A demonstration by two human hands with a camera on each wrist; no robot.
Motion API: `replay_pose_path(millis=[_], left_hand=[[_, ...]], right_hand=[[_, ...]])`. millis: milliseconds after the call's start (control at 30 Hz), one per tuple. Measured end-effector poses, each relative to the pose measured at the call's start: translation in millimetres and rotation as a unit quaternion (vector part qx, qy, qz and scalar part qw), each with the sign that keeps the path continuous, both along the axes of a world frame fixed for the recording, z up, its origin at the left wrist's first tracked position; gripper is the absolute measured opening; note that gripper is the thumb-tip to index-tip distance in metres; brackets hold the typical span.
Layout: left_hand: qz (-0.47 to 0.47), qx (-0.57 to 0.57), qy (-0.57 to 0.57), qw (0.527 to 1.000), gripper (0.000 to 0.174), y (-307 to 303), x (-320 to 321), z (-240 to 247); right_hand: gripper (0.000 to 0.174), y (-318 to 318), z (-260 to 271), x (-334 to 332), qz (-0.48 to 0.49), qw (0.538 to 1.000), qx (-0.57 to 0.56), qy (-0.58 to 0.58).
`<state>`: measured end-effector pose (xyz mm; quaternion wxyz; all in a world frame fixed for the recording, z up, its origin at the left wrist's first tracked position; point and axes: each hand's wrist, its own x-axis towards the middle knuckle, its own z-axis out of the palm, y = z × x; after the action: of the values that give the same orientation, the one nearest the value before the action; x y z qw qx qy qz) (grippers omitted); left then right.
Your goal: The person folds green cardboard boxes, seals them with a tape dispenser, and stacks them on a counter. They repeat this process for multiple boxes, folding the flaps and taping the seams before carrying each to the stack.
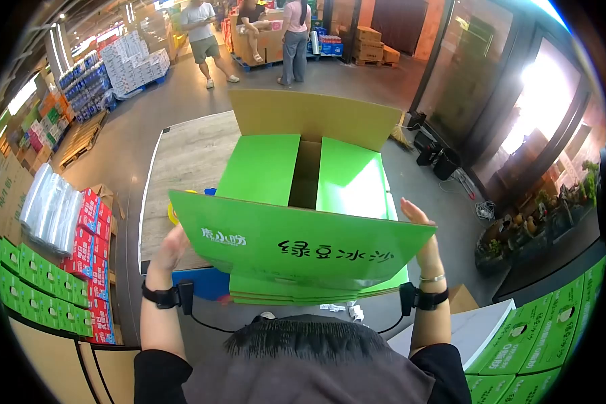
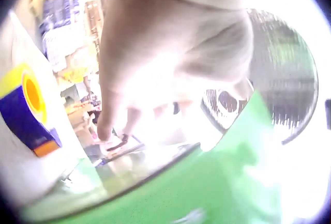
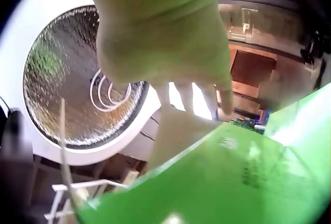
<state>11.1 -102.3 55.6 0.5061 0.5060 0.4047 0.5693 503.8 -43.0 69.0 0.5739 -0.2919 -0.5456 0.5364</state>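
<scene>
A large green cardboard box [image 1: 320, 292] stands in front of me. Its two green side flaps [image 1: 262, 165] lie folded inward with a gap between them. The far flap [image 1: 316, 114] stands up, brown side towards me. The lettered near flap [image 1: 296, 236] is raised between my hands. My left hand [image 1: 172, 249] is at its left end, fingers stretched out in the left wrist view. At the right end my right hand [image 1: 421, 232] has straight fingers beside the cardboard edge. A yellow and blue tape roll [image 2: 20, 110] lies near my left hand.
A wood-grain board [image 1: 188, 155] extends beyond the box. Red cartons [image 1: 91, 249] and green cartons [image 1: 37, 283] are stacked at left, more green cartons [image 1: 545, 330] at right. People stand at the back near a large carton. A glass door [image 1: 464, 81] is at right.
</scene>
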Motion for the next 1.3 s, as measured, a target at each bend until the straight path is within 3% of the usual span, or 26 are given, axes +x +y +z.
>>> replay_pose_path(millis=[67, 133, 167, 200, 233, 267, 333, 400, 467, 600, 667, 767, 800, 867, 900, 1000, 1033, 1067, 1133, 1167, 1267, 1300], left_hand=[[-0.077, 0.037, 0.001, 0.996, 0.053, -10, 13, 12], [-0.11, 0.005, 0.046, 0.993, 0.058, -4, -8, -11], [-0.116, -0.027, 0.082, 0.99, 0.062, 0, -14, -15], [-0.034, -0.024, 0.101, 0.994, 0.062, 2, -12, -24], [0.048, -0.02, 0.118, 0.992, 0.062, 4, 3, -25], [0.13, -0.017, 0.133, 0.982, 0.063, 6, 19, -26], [0.17, 0.065, 0.116, 0.976, 0.058, 10, 42, -7], [0.209, 0.145, 0.1, 0.962, 0.053, 13, 54, 13], [0.132, 0.113, 0.112, 0.978, 0.048, 10, 40, 2], [-0.022, 0.049, 0.134, 0.99, 0.043, 2, 4, -30], [0.02, 0.063, 0.171, 0.983, 0.042, 0, 15, -19], [0.087, 0.02, 0.25, 0.964, 0.041, 11, 28, -1], [0.111, -0.006, 0.279, 0.954, 0.043, 15, 31, 2], [0.169, 0.004, 0.217, 0.962, 0.054, 22, 45, -1], [0.197, 0.009, 0.185, 0.963, 0.062, 25, 52, -1], [0.185, 0.012, 0.134, 0.974, 0.081, 27, 66, 8], [0.185, 0.002, 0.15, 0.971, 0.082, 28, 70, 12], [0.244, 0.069, 0.287, 0.924, 0.081, 32, 67, 12], [0.338, 0.198, 0.53, 0.752, 0.079, 48, 66, 3], [0.265, 0.159, 0.481, 0.821, 0.067, 54, 59, -6], [0.144, 0.105, 0.4, 0.899, 0.052, 60, 54, -3], [0.141, 0.093, 0.396, 0.903, 0.05, 60, 55, -2]], right_hand=[[0.06, -22, 36, -11, 0.132, 0.989, 0.071, 0.001], [0.061, -29, 37, -12, 0.167, 0.98, 0.051, -0.091], [0.061, -33, 24, -11, 0.135, 0.974, -0.005, -0.183], [0.06, -32, 12, -10, 0.1, 0.955, -0.061, -0.273], [0.053, -26, 1, -22, 0.089, 0.987, -0.024, -0.133], [0.051, -26, 5, -31, 0.029, 0.991, -0.005, -0.133], [0.048, -29, 18, -44, -0.089, 0.986, 0.033, -0.134], [0.042, -29, 18, -40, -0.061, 0.982, 0.01, -0.181], [0.042, -27, 11, -30, -0.005, 0.973, -0.021, -0.229], [0.043, -29, 19, -29, 0.013, 0.946, 0.097, -0.308], [0.044, -27, 22, -30, 0.003, 0.928, 0.141, -0.344], [0.045, -16, 27, -29, 0.019, 0.923, 0.083, -0.374], [0.045, -10, 28, -31, -0.017, 0.918, 0.055, -0.393], [0.047, 3, 23, -39, -0.09, 0.9, -0.002, -0.426], [0.065, 16, -3, -38, -0.066, 0.964, -0.098, -0.238], [0.081, 15, 21, -54, -0.282, 0.879, 0.048, -0.382], [0.091, 29, 21, -42, -0.269, 0.825, 0.142, -0.477], [0.089, 37, 39, -41, -0.244, 0.784, 0.162, -0.547], [0.088, 66, 67, -36, -0.213, 0.743, 0.248, -0.584], [0.085, 89, 82, -34, -0.189, 0.722, 0.321, -0.582], [0.081, 133, 136, -67, -0.191, 0.678, 0.335, -0.626], [0.077, 147, 147, -79, -0.171, 0.674, 0.33, -0.639]])
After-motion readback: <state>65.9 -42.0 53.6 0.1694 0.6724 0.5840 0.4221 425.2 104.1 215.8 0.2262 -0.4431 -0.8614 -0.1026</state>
